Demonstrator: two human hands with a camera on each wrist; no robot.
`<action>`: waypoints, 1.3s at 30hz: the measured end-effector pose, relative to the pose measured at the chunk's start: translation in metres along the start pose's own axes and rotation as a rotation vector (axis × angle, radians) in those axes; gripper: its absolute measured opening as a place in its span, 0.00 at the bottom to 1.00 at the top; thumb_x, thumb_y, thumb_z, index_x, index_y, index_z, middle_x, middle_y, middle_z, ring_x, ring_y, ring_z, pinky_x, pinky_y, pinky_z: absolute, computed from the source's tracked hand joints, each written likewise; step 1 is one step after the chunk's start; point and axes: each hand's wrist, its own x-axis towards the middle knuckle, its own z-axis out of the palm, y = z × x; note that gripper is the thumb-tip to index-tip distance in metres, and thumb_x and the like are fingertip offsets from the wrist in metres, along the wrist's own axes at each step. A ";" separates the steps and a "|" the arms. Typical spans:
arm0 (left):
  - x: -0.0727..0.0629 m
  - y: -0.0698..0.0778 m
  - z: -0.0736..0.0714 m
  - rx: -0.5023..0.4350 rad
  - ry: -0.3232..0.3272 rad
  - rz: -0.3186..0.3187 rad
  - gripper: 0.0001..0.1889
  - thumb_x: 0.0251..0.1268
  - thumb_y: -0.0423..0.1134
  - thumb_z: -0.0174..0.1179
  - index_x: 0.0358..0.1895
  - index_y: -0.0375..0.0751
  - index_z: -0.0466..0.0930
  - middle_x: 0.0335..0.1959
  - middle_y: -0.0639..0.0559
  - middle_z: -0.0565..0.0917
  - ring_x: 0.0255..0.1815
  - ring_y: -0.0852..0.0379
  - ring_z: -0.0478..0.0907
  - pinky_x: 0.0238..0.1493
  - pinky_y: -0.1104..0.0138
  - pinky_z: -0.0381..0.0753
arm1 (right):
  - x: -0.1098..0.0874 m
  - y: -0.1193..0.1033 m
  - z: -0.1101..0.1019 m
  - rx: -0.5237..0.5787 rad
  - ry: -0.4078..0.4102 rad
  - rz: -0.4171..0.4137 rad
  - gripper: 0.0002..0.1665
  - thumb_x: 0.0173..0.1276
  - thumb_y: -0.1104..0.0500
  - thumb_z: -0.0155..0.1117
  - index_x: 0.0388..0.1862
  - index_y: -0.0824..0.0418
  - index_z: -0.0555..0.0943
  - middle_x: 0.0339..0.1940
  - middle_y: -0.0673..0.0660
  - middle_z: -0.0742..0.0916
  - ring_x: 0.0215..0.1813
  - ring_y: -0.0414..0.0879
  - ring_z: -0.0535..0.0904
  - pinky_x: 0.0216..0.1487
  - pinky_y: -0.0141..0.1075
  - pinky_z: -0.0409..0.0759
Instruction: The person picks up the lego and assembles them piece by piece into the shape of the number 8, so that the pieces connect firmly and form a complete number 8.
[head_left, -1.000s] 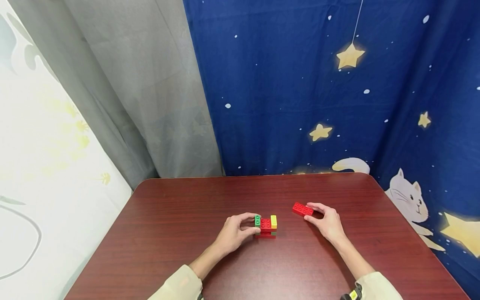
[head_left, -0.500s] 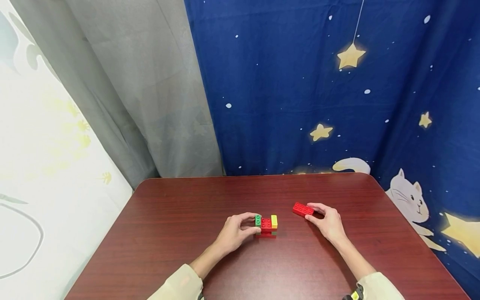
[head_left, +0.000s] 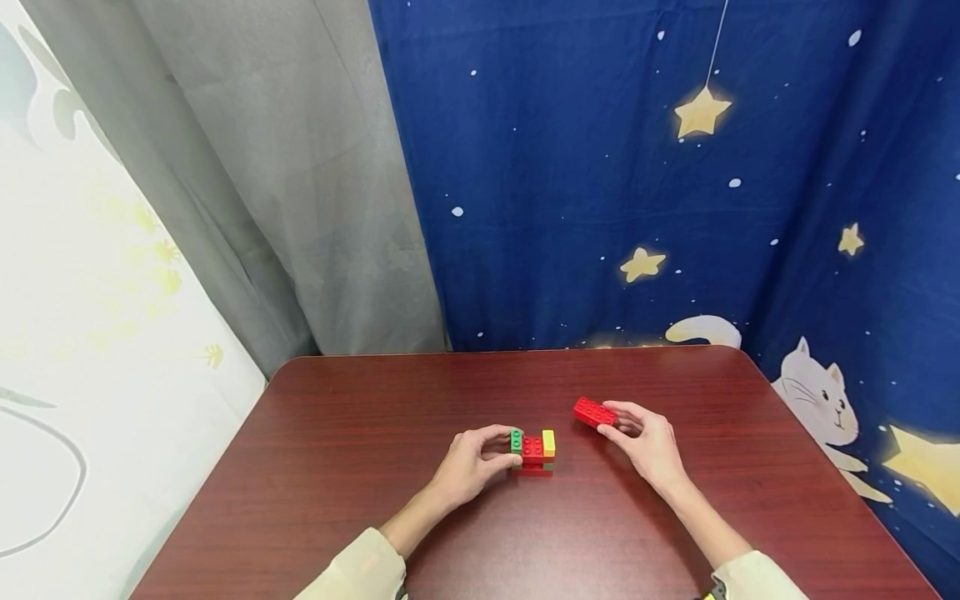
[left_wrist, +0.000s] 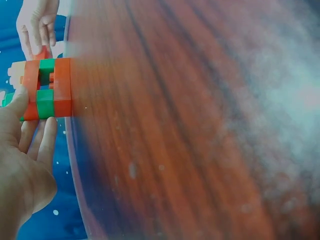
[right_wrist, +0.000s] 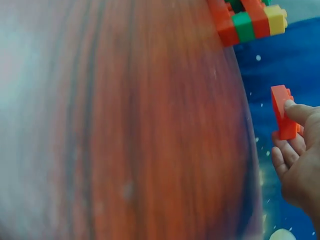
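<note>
A small stack of toy building bricks stands on the table, red at the bottom, with green bricks between it and a second red brick. On top sit a green brick at the left end and a yellow brick at the right. My left hand grips the stack's left end between thumb and fingers. To the right and a little farther back, my right hand pinches a loose red brick by its near end. The right wrist view shows that red brick between thumb and fingers, apart from the stack.
The dark red wooden table has rounded far corners. Behind it hang a grey curtain and a blue curtain with stars. A white patterned cloth hangs at the left.
My right hand has moved slightly left and up with the red brick, toward the stack. The left hand and the stack have stayed in place.
</note>
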 end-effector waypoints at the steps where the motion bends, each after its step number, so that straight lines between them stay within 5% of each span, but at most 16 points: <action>1: 0.000 0.000 0.000 0.000 0.000 0.001 0.21 0.64 0.35 0.77 0.60 0.42 0.87 0.51 0.49 0.90 0.46 0.59 0.90 0.48 0.69 0.88 | 0.000 -0.003 0.001 -0.001 0.002 -0.009 0.25 0.61 0.63 0.84 0.58 0.62 0.89 0.48 0.62 0.92 0.49 0.56 0.91 0.48 0.28 0.87; 16: 0.000 0.001 -0.001 -0.001 -0.005 0.002 0.22 0.64 0.34 0.77 0.61 0.38 0.86 0.52 0.48 0.90 0.47 0.59 0.90 0.49 0.69 0.88 | -0.006 -0.043 0.013 0.033 -0.037 -0.148 0.26 0.61 0.64 0.84 0.59 0.58 0.89 0.46 0.53 0.93 0.44 0.44 0.89 0.49 0.44 0.90; 24: 0.000 0.001 -0.001 0.020 -0.002 -0.002 0.22 0.65 0.36 0.77 0.61 0.39 0.86 0.52 0.49 0.90 0.45 0.59 0.90 0.49 0.69 0.88 | -0.009 -0.054 0.022 0.104 -0.115 -0.172 0.27 0.62 0.66 0.82 0.61 0.58 0.87 0.50 0.53 0.93 0.47 0.46 0.89 0.51 0.54 0.89; 31: 0.000 0.000 -0.002 0.054 -0.001 0.002 0.22 0.65 0.39 0.77 0.61 0.41 0.86 0.53 0.48 0.90 0.46 0.58 0.91 0.50 0.69 0.88 | -0.011 -0.062 0.027 0.139 -0.199 -0.145 0.26 0.65 0.60 0.81 0.62 0.53 0.87 0.53 0.50 0.92 0.50 0.44 0.89 0.55 0.41 0.88; 39: 0.000 0.000 -0.002 0.059 -0.006 0.013 0.22 0.65 0.39 0.76 0.62 0.43 0.86 0.54 0.47 0.90 0.48 0.58 0.90 0.50 0.68 0.88 | -0.012 -0.064 0.033 0.162 -0.286 -0.145 0.25 0.68 0.59 0.79 0.64 0.52 0.86 0.54 0.50 0.91 0.52 0.44 0.90 0.58 0.41 0.87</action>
